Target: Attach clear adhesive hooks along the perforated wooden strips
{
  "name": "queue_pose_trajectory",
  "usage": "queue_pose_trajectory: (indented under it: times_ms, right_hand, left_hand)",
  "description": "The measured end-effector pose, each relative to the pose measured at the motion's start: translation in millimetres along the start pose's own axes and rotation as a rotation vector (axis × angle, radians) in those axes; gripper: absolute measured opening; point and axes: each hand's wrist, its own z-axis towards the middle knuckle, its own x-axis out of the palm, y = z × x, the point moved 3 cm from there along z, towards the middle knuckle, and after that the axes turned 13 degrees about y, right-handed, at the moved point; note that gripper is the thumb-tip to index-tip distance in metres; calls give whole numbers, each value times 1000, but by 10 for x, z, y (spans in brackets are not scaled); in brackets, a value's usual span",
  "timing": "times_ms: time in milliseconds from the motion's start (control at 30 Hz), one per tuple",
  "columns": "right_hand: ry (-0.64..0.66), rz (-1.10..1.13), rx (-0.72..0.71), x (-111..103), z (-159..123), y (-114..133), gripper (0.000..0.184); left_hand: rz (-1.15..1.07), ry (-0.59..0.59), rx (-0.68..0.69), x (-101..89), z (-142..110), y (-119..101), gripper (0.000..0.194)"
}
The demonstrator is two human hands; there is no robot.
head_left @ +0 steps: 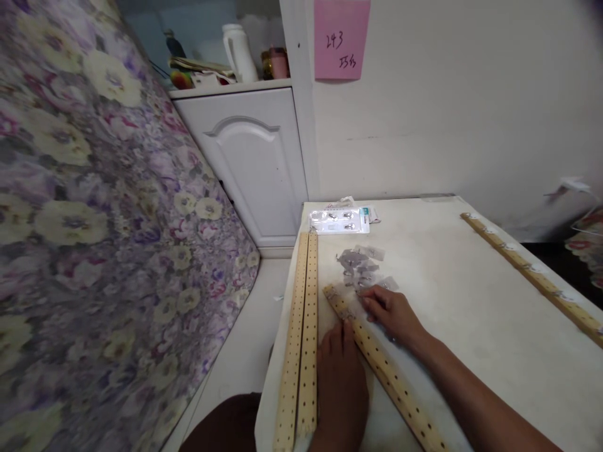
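A perforated wooden strip lies slantwise on the white table, with small metal hooks at its far end. My left hand rests beside it, fingers pressed together and tips on the strip next to a hook. My right hand is on the strip's other side, closed in a pinch by its far end. What sits in that pinch is too small to make out. Just beyond the right fingertips lies a loose pile of small clear plastic bags, some with metal pieces in them.
Two more perforated strips lie side by side along the table's left edge. A blister pack of hooks is at the back. Another strip with hooks runs along the right edge. A flowered curtain hangs at left; a wall stands behind.
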Motion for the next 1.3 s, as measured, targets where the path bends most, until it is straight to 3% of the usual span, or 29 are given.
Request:
queue_pose_trajectory:
  times_ms: [133, 367, 567, 767, 967, 1300]
  right_hand:
    - [-99, -166, -39, -139, -83, 43, 18]
    - [-145, -123, 5, -248, -237, -83, 17]
    - [-60, -221, -15, -331, -438, -269, 18]
    - [95, -297, -70, -359, -622, -259, 30]
    - [116, -299, -7, -373, -603, -347, 36]
    - [70, -90, 89, -431, -631, -458, 15]
  left_hand:
    - [5, -33, 2, 23, 5, 17, 52]
    - [9, -90, 33, 23, -4, 22, 52]
    - [-23, -101, 64, 10, -24, 27, 53]
    - [-63, -164, 100, -9, -78, 31, 48]
    - [-98, -141, 124, -6, -101, 34, 47]
    - [-77, -169, 157, 18, -80, 39, 45]
